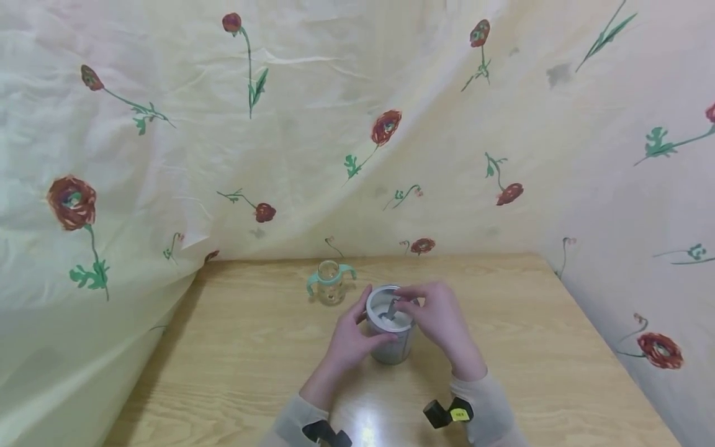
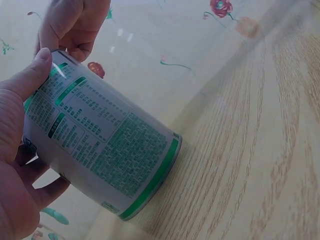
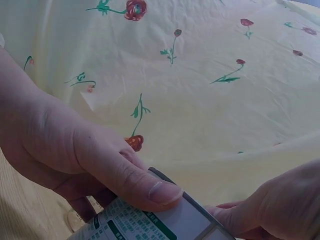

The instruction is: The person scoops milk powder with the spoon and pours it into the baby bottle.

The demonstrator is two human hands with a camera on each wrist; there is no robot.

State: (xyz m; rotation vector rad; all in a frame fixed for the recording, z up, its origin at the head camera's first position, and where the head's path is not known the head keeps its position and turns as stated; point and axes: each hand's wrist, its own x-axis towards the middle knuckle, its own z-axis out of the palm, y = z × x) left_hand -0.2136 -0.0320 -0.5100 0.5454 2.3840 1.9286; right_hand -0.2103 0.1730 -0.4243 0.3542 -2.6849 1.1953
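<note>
A green-and-white printed tin (image 1: pixel 393 347) stands lidless on the table, its pale inside visible from above. My left hand (image 1: pixel 353 340) grips the tin around its upper side, the thumb across the front near the rim. In the left wrist view the tin's label (image 2: pixel 100 125) carries dense green text. Over the mouth of the tin, my right hand (image 1: pixel 438 315) pinches the end of a small grey handle-like piece (image 1: pixel 391 308) that reaches down inside. Its lower end cannot be made out. The wrist views hide the tin's inside.
A clear baby bottle (image 1: pixel 331 292) with two teal handles stands behind and left of the tin, its top uncovered. Flower-printed cloth (image 1: pixel 313 155) hangs behind and beside the wooden table (image 1: pixel 234 347).
</note>
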